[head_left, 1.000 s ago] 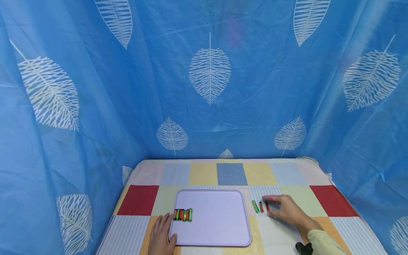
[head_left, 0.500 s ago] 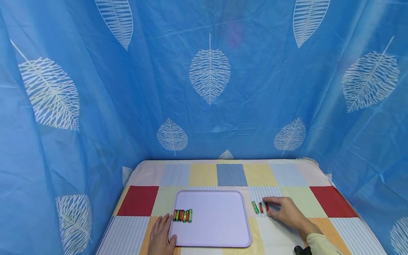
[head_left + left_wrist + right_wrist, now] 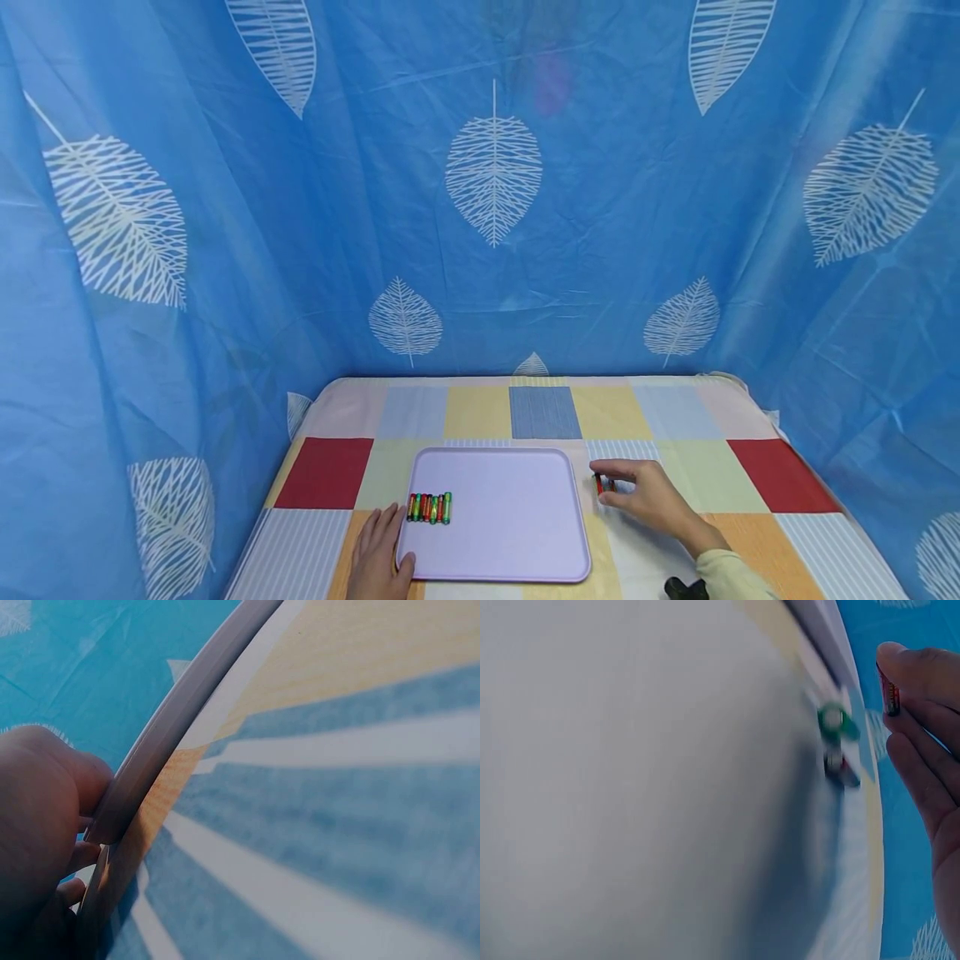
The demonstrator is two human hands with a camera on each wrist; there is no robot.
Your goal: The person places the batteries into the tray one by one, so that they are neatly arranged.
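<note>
My right hand (image 3: 647, 498) pinches a red battery (image 3: 889, 691) between thumb and fingers, lifted off the cloth just right of the tray. Below it in the right wrist view, a green battery (image 3: 836, 721) and a darker red one (image 3: 841, 769) rest on the tablecloth, blurred. In the head view the hand partly hides these. A pale lilac tray (image 3: 510, 533) lies in the middle of the table, with a row of several red and green batteries (image 3: 430, 508) side by side at its left edge. My left hand (image 3: 381, 554) rests against the tray's front left corner, fingers extended along its rim.
A patchwork tablecloth (image 3: 420, 408) covers the table. Blue curtains (image 3: 495, 317) with white leaf prints hang behind it and on both sides. A black wrist strap piece (image 3: 686, 589) shows by the right sleeve (image 3: 731, 575).
My right hand has picked up the rightmost red battery from the cloth and moved left with it, toward the tray. The left hand and the row of batteries stay put.
</note>
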